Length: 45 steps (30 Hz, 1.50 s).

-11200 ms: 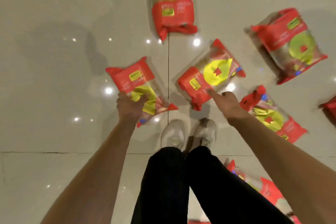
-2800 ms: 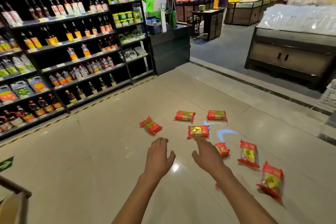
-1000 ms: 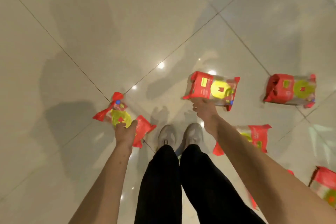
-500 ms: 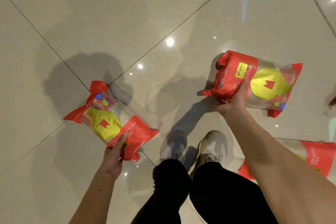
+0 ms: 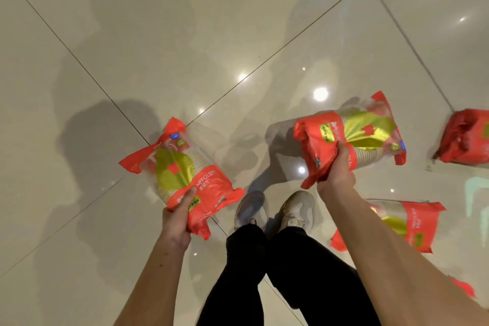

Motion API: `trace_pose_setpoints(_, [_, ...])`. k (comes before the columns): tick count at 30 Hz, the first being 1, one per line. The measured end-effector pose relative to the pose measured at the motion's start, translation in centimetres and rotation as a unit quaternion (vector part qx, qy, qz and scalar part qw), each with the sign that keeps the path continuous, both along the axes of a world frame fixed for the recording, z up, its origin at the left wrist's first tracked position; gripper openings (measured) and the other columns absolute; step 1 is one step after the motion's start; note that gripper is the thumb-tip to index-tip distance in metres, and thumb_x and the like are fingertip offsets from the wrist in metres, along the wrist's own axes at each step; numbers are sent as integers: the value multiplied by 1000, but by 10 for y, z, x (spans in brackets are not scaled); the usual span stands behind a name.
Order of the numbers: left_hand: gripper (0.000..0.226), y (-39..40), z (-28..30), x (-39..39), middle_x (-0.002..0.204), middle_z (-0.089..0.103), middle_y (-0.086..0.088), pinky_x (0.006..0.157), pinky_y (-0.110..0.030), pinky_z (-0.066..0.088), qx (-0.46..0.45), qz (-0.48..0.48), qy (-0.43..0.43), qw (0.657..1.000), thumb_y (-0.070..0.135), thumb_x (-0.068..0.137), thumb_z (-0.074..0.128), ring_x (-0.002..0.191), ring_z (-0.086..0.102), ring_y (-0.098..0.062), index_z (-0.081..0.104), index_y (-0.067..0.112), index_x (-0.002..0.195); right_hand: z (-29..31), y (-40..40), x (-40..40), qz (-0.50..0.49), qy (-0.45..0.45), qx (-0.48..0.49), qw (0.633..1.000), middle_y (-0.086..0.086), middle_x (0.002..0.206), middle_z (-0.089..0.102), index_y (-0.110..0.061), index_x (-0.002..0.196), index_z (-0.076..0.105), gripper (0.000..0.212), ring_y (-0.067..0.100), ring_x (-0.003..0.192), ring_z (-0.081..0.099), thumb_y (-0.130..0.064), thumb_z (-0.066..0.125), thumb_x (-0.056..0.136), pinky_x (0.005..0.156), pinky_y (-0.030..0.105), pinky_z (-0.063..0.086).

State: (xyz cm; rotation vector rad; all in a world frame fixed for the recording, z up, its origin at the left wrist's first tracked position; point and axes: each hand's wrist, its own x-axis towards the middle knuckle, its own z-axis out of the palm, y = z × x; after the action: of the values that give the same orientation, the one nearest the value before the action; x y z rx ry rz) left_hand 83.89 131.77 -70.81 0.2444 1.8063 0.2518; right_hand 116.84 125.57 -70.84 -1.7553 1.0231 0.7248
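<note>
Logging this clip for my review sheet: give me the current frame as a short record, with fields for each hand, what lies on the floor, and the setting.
setting: glossy tiled floor, seen from above
left hand: grips the left pack at its red end, held above the floor
right hand: grips the right pack near its red end, also raised
pack contents: look like stacked paper cups
on the floor: third pack at the right edge; fourth pack partly behind the right forearm
feet: pale shoes, side by side

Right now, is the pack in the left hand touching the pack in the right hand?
Apart: the head view shows open floor between left-hand pack and right-hand pack.
</note>
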Motion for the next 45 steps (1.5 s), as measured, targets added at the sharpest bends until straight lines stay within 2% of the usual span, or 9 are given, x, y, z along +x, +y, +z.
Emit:
trace_pose_setpoints(6, [81,38,125,30,113,72,-16,54,-35,57,44,-126,6,991,44,58,95,91,75,-36,57,10,121,142,3,-15,105,10,-5,994,5,91,71,-13,112,62,73,25,67,70,-62,81,62,49,35,54])
trace_pose_setpoints(8, [78,56,182,44,107,70,-15,45,-32,50,71,-172,1,982,46,56,95,79,71,-39,54,14,114,198,3,-15,120,-6,13,993,7,101,73,-14,121,60,74,23,78,73,-56,84,65,56,33,56])
trace_pose_setpoints(12, [61,91,312,77,104,71,-12,50,-32,53,139,-241,0,960,30,67,93,75,74,-23,53,17,112,330,-8,-4,191,-20,88,977,16,106,71,-11,122,61,53,10,57,68,-36,83,80,43,23,51])
trace_pose_setpoints(16, [63,105,446,114,104,72,-19,41,-32,49,179,-280,-59,941,30,71,91,63,70,-22,55,10,119,464,-35,42,299,-85,120,943,11,107,76,-16,112,68,48,20,85,76,-34,87,72,70,34,61])
trace_pose_setpoints(20, [55,93,576,151,104,74,-8,49,-30,54,247,-295,-106,917,28,74,88,83,73,-24,56,18,118,589,-60,80,318,-157,143,924,3,104,77,-22,113,67,47,22,90,76,-32,89,72,80,43,63])
trace_pose_setpoints(23, [65,75,654,176,104,75,-8,62,-37,61,282,-331,-136,890,36,64,93,87,76,-24,59,18,116,665,-89,89,273,-219,167,922,3,104,77,-22,116,66,56,20,87,77,-39,88,68,70,35,62])
trace_pose_setpoints(31, [64,69,799,264,102,71,-6,53,-18,55,353,-440,-239,791,18,64,94,79,72,-15,55,13,115,789,-152,59,103,-342,153,921,3,102,78,-20,113,69,73,22,88,77,-50,92,51,73,37,61])
trace_pose_setpoints(36, [63,61,835,296,100,71,-8,39,-19,48,367,-538,-302,696,17,67,93,74,69,-22,55,9,116,822,-170,8,-31,-407,117,905,4,95,78,-16,104,71,48,9,75,75,-30,93,64,58,19,56])
trace_pose_setpoints(45, [53,-32,855,301,99,72,-11,46,-29,47,259,-671,-407,564,28,70,90,66,70,-23,58,19,111,854,-249,-142,-249,-448,15,859,1,92,80,-20,104,71,41,18,82,77,-25,90,68,64,29,59])
